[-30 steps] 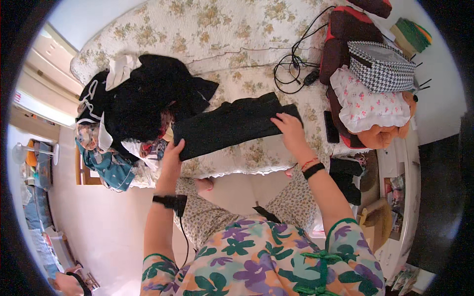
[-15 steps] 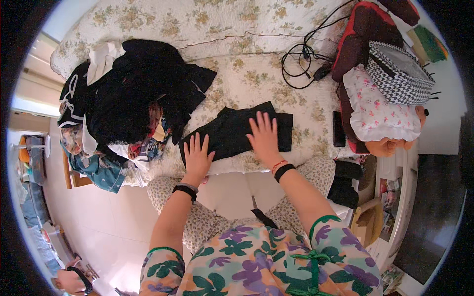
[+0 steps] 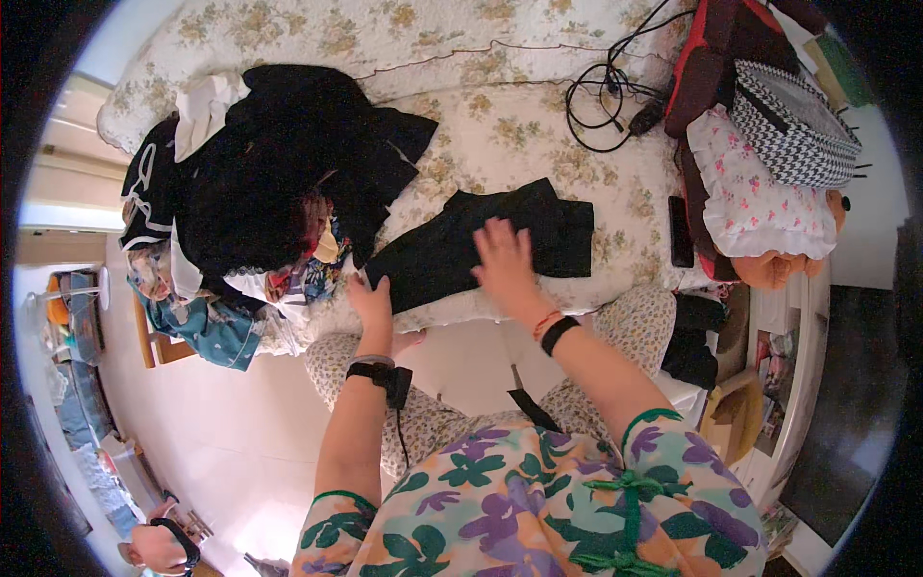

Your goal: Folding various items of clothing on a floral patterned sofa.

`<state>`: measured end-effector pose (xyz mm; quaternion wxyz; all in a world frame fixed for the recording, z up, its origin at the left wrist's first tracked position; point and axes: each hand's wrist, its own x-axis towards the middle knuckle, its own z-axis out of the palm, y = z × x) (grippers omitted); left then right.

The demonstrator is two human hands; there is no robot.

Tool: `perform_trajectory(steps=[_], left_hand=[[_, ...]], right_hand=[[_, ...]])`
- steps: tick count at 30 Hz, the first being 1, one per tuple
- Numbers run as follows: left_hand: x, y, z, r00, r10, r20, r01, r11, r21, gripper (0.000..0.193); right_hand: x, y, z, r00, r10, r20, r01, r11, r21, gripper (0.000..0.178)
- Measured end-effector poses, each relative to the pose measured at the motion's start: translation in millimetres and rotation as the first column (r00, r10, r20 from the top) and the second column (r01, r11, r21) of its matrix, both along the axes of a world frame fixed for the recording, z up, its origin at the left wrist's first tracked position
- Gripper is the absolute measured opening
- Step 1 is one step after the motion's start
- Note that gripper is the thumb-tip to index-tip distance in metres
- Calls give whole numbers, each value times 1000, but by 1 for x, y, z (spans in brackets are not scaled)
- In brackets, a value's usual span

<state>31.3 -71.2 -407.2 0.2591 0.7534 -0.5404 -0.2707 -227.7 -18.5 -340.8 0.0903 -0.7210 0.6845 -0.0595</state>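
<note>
Black trousers (image 3: 452, 252), folded lengthwise, lie across the edge of a floral-quilted sofa (image 3: 500, 125). At their narrow left end is my left hand (image 3: 371, 306), its thumb on one side of the corner and its fingers at the other. The fingers are partly hidden, and the cloth corner sits between them and the thumb. My right hand (image 3: 507, 269) lies flat on the middle of the trousers, fingers stretched out and slightly blurred. A dark pile of clothes (image 3: 269, 173) rises just left of the trousers, with white and patterned pieces showing in it.
A black cable (image 3: 596, 106) lies coiled at the back right. Beside it are a red and dark cushion (image 3: 697, 82), a houndstooth bag (image 3: 798, 125) and a frilled pink-flowered cloth (image 3: 755, 192). A dark phone (image 3: 681, 233) rests near the sofa's right side. Teal cloth (image 3: 216, 332) hangs off the left edge.
My left hand has gone from lying flat on the trousers to their left corner, turning with the thumb upward. My right hand has slid slightly left along the cloth. The view has shifted.
</note>
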Motion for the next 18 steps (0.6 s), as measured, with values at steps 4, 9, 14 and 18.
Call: perform_trajectory(steps=[4, 9, 14, 18], left_hand=[[27, 0, -13, 945, 89, -316, -32, 983, 183, 53], [-16, -12, 39, 770, 66, -635, 216, 910, 355, 38], [-109, -6, 86, 904, -394, -164, 414, 903, 112, 42], [-118, 6, 61, 774, -589, 231, 608, 793, -16, 34]], right_hand=[[50, 5, -18, 927, 276, 255, -263, 961, -82, 69], [40, 2, -18, 932, 234, 278, -242, 970, -6, 68], [7, 19, -20, 762, -50, 645, 14, 998, 61, 56], [12, 17, 11, 751, -96, 653, 164, 986, -43, 50]])
